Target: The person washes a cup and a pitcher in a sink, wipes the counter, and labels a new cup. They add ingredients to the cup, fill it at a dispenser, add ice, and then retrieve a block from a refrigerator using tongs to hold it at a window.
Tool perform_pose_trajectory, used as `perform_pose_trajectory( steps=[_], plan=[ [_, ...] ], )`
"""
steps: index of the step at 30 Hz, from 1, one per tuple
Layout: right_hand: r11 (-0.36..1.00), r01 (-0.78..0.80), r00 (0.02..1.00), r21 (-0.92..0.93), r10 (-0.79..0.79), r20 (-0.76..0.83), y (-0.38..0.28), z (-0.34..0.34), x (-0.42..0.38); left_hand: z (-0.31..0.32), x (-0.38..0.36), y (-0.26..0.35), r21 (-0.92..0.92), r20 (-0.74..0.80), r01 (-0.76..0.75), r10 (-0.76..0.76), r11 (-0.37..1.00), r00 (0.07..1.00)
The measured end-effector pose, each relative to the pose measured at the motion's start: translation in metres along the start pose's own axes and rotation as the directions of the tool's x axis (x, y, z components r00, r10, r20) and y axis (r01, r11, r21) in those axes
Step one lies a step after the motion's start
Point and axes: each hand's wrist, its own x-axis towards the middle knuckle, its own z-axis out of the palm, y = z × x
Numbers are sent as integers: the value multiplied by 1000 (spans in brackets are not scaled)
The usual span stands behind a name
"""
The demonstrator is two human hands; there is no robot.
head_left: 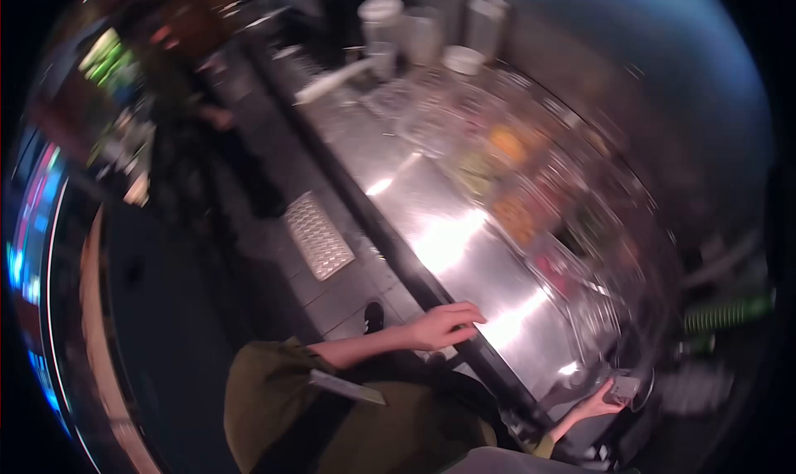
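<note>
My left hand [448, 325] reaches over the dark front edge of a steel counter [398, 200]. Its fingers are stretched out and slightly bent, with nothing visible in them. At the lower right, my right hand [599, 402] has its fingers around a small, boxy grey thing [625, 388], too blurred to name. Just beyond that hand are clear, shiny containers [597, 320]. Along the back of the counter sit tubs of cut food, among them an orange one [508, 142] and a yellow-green one [477, 175]. Motion blurs much of the view.
White-lidded containers [381, 14] stand at the counter's far end, near a long white object [336, 82]. A metal tread plate [319, 235] lies on the tiled floor. Another person [191, 117] in dark clothes stands at the upper left. A green ribbed item [730, 315] is at the right.
</note>
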Motion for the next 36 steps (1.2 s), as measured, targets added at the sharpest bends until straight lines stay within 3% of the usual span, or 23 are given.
perform_pose_trajectory(
  steps=[2, 4, 5, 6, 7, 9, 12, 13, 15, 18, 19, 20, 22, 25, 26, 27, 29, 31, 32, 33, 34, 35, 36],
  plan=[
    [977, 62, 938, 205, -127, 323, -80, 26, -70, 4, -21, -6, -50, -126, 29, -36, 998, 991],
    [874, -10, 762, 486, -308, 570, -131, 71, -146, 3, -29, -11, -143, -370, 27, -79, 989, 926],
    [808, -275, 579, 521, -294, 761, -191, 75, -188, -7, -33, -17, -194, -480, 7, -101, 981, 871],
    [729, -155, 400, 666, -570, 717, -273, 83, -219, -50, -35, -22, -271, -571, -3, -158, 963, 806],
    [679, -58, 273, 732, -694, 666, -323, 81, -252, -68, -47, -33, -311, -689, -90, -159, 946, 707],
    [391, 324, 41, 862, -916, 400, -392, 92, -321, -121, -75, -58, -348, -861, -267, -194, 899, 470],
    [161, 92, -154, 983, -973, 174, -484, 73, -402, -221, -153, -90, -411, -909, -357, -345, 839, 236],
    [57, -6, -178, 998, -983, 55, -511, 73, -430, -257, -177, -86, -430, -903, -426, -389, 796, 183],
    [13, -203, -149, 979, -989, -18, -555, 77, -488, -319, -218, -92, -349, -935, -453, -334, 820, 117],
    [170, -424, -261, 890, -964, 60, -634, 98, -533, -393, -253, -92, -373, -926, -465, -351, 803, 136],
    [251, -496, -302, 831, -948, 106, -654, 109, -546, -412, -255, -94, -411, -908, -558, -380, 722, 176],
    [377, -514, -423, 771, -893, 154, -669, 124, -560, -430, -258, -99, -441, -890, -639, -399, 630, 221],
    [601, -499, -640, 625, -741, 203, -695, 167, -579, -471, -255, -116, -505, -848, -708, -437, 494, 300],
    [501, -239, -785, 832, -604, 138, -730, 241, -592, -536, -250, -144, -599, -787, -724, -419, 341, 453],
    [354, -126, -726, 927, -669, 157, -745, 265, -590, -559, -245, -159, -602, -782, -734, -422, 316, 459],
    [209, 4, -664, 978, -731, 159, -768, 288, -584, -581, -235, -173, -565, -821, -702, -381, 435, 425],
    [428, 75, -498, 901, -767, 406, -815, 337, -570, -634, -209, -194, -454, -887, -598, -273, 660, 372],
    [199, 56, -107, 978, -973, 204, -872, 384, -552, -688, -173, -207, -404, -897, -511, -220, 759, 384],
    [159, 89, -8, 983, -987, 160, -902, 403, -537, -716, -154, -214, -365, -900, -450, -187, 815, 393],
    [101, 141, 181, 985, -981, 74, -930, 418, -528, -750, -132, -219, -306, -903, -388, -136, 869, 408],
    [69, 258, 309, 964, -951, -15, -958, 425, -516, -779, -114, -225, -344, -887, -348, -180, 872, 425],
    [48, 363, 371, 931, -923, -97, -984, 424, -503, -805, -95, -237, -382, -868, -310, -223, 871, 444],
    [-17, 445, 402, 895, -890, -217, -1007, 431, -494, -828, -76, -255, -271, -888, -162, -182, 949, 421]
  ],
)
